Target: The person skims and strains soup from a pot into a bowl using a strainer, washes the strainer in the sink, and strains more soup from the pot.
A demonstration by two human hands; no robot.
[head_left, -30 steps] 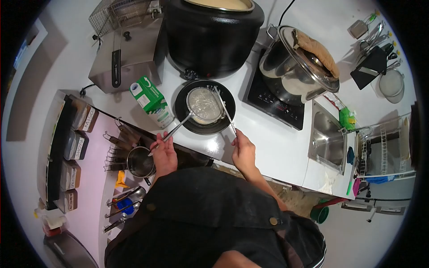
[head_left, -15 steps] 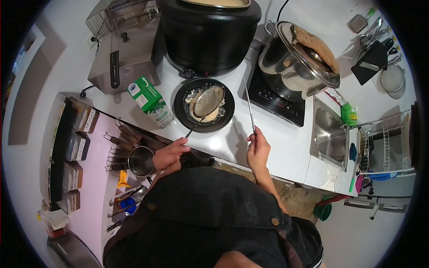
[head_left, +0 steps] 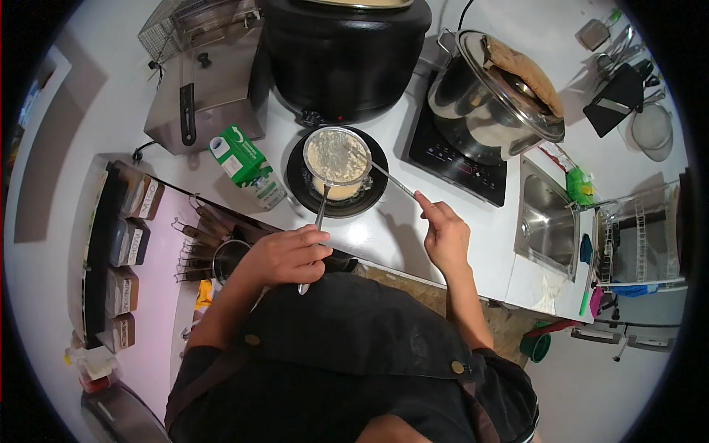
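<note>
My left hand (head_left: 292, 256) is closed round the handle of a metal strainer (head_left: 338, 156), whose end sticks out below my palm. The mesh faces up and holds lumpy, cream-coloured bits. Directly beneath is a black bowl (head_left: 295, 190) with pale, creamy batter (head_left: 337, 192) in it. My right hand (head_left: 447, 235) pinches a long, slim metal utensil (head_left: 397, 182); its far end reaches into the strainer, and its kind is unclear. Left of the bowl lies or leans a green and white carton (head_left: 247, 166).
Behind the bowl stands a large black soup kettle (head_left: 343, 63). On the right, a lidded steel pot (head_left: 473, 111) sits on an induction cooker (head_left: 461, 168), with a sink (head_left: 545, 218) beyond. A steel fryer (head_left: 207, 92) occupies the left; pans hang below the counter edge.
The strainer has turned from tilted to mesh-up above the bowl, showing lumps inside. The right hand's utensil has swung left from upright, its tip now in the strainer.
</note>
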